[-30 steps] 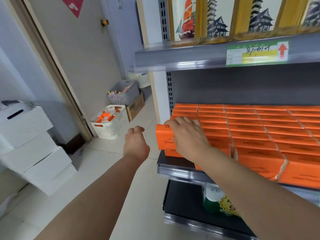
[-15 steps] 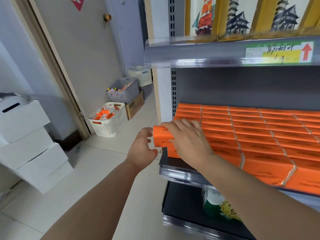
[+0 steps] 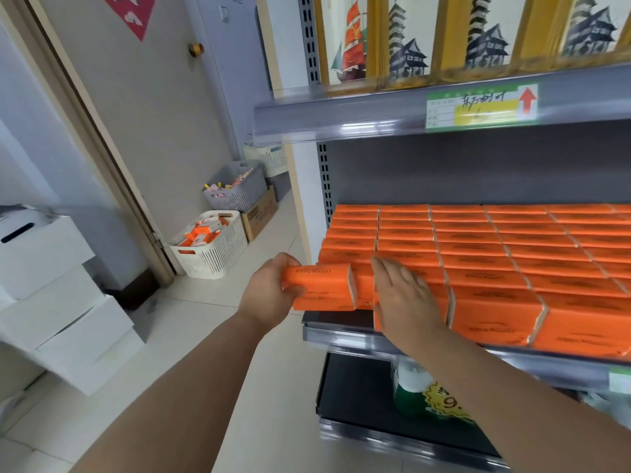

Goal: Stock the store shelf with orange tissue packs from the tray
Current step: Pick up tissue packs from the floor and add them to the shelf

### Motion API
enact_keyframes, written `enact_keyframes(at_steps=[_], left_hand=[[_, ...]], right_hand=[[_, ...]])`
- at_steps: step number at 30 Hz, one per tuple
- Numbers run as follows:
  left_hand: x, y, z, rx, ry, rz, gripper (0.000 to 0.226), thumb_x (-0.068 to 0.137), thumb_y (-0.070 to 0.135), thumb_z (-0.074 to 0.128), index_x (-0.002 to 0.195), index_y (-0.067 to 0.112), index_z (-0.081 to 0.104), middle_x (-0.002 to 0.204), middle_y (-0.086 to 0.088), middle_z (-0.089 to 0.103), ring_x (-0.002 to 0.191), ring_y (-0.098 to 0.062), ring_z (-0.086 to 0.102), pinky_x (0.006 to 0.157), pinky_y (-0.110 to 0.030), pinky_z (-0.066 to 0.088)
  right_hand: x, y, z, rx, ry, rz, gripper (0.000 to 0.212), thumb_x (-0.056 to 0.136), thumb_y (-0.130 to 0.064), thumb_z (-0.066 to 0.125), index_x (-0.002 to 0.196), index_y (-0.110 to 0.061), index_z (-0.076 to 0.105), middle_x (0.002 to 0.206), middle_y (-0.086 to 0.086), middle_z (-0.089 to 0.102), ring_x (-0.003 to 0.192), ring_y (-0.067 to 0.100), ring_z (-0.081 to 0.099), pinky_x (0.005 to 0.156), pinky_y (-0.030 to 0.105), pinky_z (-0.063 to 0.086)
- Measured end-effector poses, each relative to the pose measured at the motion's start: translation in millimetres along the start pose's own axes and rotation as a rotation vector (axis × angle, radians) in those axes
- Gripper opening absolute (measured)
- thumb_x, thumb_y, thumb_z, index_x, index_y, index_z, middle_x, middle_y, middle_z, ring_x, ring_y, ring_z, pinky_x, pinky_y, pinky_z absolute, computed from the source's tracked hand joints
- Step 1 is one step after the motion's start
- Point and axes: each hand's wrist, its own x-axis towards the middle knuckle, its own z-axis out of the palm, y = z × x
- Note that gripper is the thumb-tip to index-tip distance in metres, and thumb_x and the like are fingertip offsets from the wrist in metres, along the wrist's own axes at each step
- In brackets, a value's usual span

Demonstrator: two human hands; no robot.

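A second ago the left hand (image 3: pixel 269 291) was free and loosely curled in the air, and the right hand (image 3: pixel 406 295) held the pack alone. Now the left hand has taken the orange tissue pack (image 3: pixel 321 288): its fingers (image 3: pixel 296 292) are curled round the near side and the thumb lies on top. The right hand has let go. Its fingers (image 3: pixel 387 273) are straight and close together, lying flat on the front packs (image 3: pixel 512 254) just beside the held one.

The held pack is at the front left corner of the shelf (image 3: pixel 341 336). Most of it sticks out past the shelf's left edge, and its white end seems to touch the next pack. We judge that the pack is being fitted into the last place of the row, while the right hand steadies the others. The shelf looks nearly full, but the white basket (image 3: pixel 211 257) on the floor holds more orange packs.

The packs are long rectangular blocks in smooth, slightly shiny orange film with dark print, and they look soft. The shelf is grey metal with a clear plastic strip along its front. The basket is slotted plastic.
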Motion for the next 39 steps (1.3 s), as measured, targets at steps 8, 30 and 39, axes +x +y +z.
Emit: enact_keyframes(at_steps=[8, 30, 39], left_hand=[[9, 20, 41, 0.148, -0.004, -0.087, 0.029, 0.086, 0.006, 0.054, 0.113, 0.017, 0.053, 0.108, -0.005, 0.054, 0.090, -0.021, 0.055, 0.073, -0.029, 0.045], [1, 44, 54, 0.225, 0.001, -0.196, 0.078, 0.079, -0.005, 0.056, 0.147, 0.016, 0.024, 0.148, -0.005, 0.033, 0.131, -0.026, 0.040, 0.099, -0.040, 0.045], [-21, 76, 33, 0.346, -0.088, -0.072, 0.043, 0.083, 0.011, 0.058, 0.125, 0.017, 0.053, 0.117, -0.005, 0.058, 0.110, -0.024, 0.052, 0.082, -0.033, 0.049]], right_hand=[[2, 23, -1, -0.091, -0.198, 0.026, 0.071, 0.095, -0.001, 0.032, 0.151, -0.012, -0.010, 0.159, 0.006, -0.013, 0.146, 0.019, -0.012, 0.116, 0.036, -0.010], [-6, 27, -19, 0.008, -0.176, -0.023, 0.082, 0.085, 0.012, 0.038, 0.153, -0.014, 0.000, 0.160, 0.006, -0.004, 0.147, 0.022, -0.010, 0.119, 0.043, -0.006], [-28, 31, -36, -0.040, -0.128, -0.004, 0.067, 0.089, -0.006, 0.054, 0.148, -0.015, 0.024, 0.156, 0.007, 0.020, 0.146, 0.023, 0.010, 0.120, 0.047, 0.006]])
